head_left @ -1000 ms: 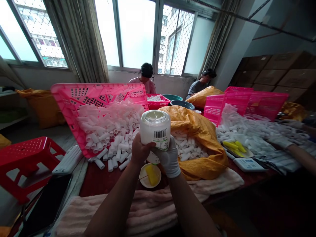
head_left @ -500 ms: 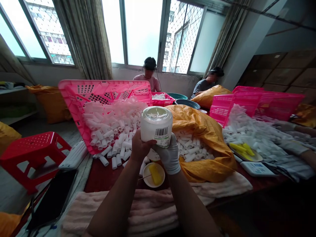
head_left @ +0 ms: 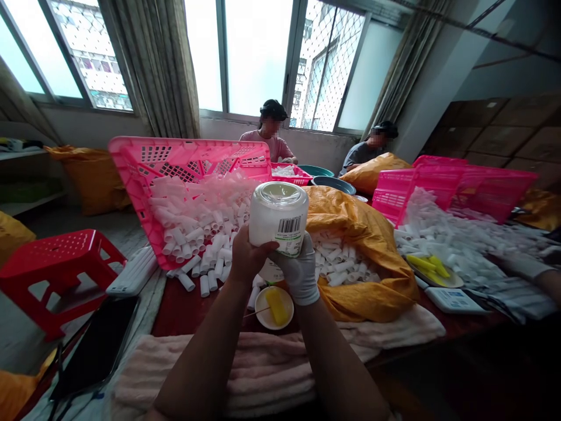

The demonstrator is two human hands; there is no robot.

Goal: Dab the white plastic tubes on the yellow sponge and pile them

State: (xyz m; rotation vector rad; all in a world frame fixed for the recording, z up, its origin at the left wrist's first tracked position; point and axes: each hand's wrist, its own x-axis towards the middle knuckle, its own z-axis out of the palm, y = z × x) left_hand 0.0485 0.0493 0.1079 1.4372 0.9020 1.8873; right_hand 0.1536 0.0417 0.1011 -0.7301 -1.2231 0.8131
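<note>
A whitish translucent jar (head_left: pixel 277 219) with a barcode label is held upside down or base up in front of me; I cannot tell which end is the lid. My bare left hand (head_left: pixel 248 255) wraps its left side. On the lower right side, my gloved right hand (head_left: pixel 300 270) grips the same jar. Beneath them, a small white dish (head_left: pixel 262 318) holds yellow pieces and a thin stick. White tubes (head_left: pixel 184 242) spill from a tilted pink basket (head_left: pixel 127 169) at the left. More white tubes (head_left: pixel 342 263) lie in an orange sack (head_left: pixel 372 234).
A pinkish towel (head_left: pixel 263 374) lines the near table edge. At the left are a red stool (head_left: pixel 65 257) and a dark phone-like device (head_left: pixel 96 345). Two people sit across the table. A gloved hand (head_left: pixel 521 266) of another person shows at the right, near a plate of yellow pieces (head_left: pixel 432 272).
The jar and both my hands are slightly higher in view. The person in pink across the table has turned and raised a hand. The gloved hand at right has shifted.
</note>
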